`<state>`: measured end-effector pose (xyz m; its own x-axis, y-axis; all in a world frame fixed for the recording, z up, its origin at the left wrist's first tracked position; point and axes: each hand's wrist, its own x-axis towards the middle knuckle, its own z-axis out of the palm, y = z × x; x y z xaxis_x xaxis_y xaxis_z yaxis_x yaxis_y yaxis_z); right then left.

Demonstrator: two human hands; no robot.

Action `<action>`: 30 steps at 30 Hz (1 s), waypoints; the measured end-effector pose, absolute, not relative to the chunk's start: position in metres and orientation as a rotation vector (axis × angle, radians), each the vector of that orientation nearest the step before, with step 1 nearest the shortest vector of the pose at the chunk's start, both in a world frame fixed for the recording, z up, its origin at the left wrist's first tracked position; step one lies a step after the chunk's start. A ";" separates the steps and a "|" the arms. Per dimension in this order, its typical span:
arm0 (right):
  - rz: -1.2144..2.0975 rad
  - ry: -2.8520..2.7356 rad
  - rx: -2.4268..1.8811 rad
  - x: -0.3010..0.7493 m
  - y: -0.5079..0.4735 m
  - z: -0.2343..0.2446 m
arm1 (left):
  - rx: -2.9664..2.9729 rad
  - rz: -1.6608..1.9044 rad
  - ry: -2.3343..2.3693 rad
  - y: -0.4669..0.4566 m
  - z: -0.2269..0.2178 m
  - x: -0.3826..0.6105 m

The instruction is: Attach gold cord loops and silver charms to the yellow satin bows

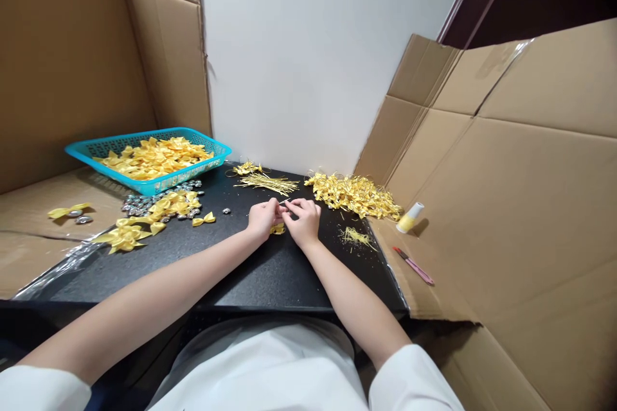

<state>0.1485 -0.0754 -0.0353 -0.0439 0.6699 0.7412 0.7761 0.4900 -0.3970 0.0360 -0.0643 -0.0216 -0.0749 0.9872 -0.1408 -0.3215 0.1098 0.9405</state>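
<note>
My left hand and my right hand meet at the middle of a black table, fingers pinched together on a small yellow ribbon bow and a thin wire I can barely see. Loose yellow bows lie to the left among small silver pieces. A bundle of thin gold wire ties lies just beyond my hands. A heap of finished yellow bows sits to the right.
A turquoise basket full of yellow bows stands at the back left. Cardboard sheets wall in both sides. A small yellow-filled bottle and a pink-handled tool lie on the cardboard at right. Wire scraps lie near my right hand.
</note>
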 end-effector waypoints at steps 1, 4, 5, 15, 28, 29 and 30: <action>-0.142 -1.765 -1.229 0.148 -0.075 -0.036 | 0.851 1.331 1.113 -0.064 -0.022 0.036; -0.158 -1.770 -1.235 0.147 -0.076 -0.037 | 0.926 1.367 1.179 -0.064 -0.024 0.035; -0.163 -1.771 -1.236 0.147 -0.076 -0.038 | 0.956 1.379 1.203 -0.063 -0.024 0.035; -0.151 -1.768 -1.229 0.146 -0.076 -0.036 | 1.360 1.563 1.332 -0.064 -0.015 0.023; 0.035 -1.680 -1.237 0.150 -0.073 -0.033 | 1.436 1.377 1.273 -0.054 -0.020 0.014; 0.055 -1.670 -1.227 0.150 -0.072 -0.033 | 1.421 1.361 1.264 -0.053 -0.021 0.014; 0.078 -1.663 -1.212 0.151 -0.072 -0.032 | 1.405 1.345 1.253 -0.053 -0.021 0.014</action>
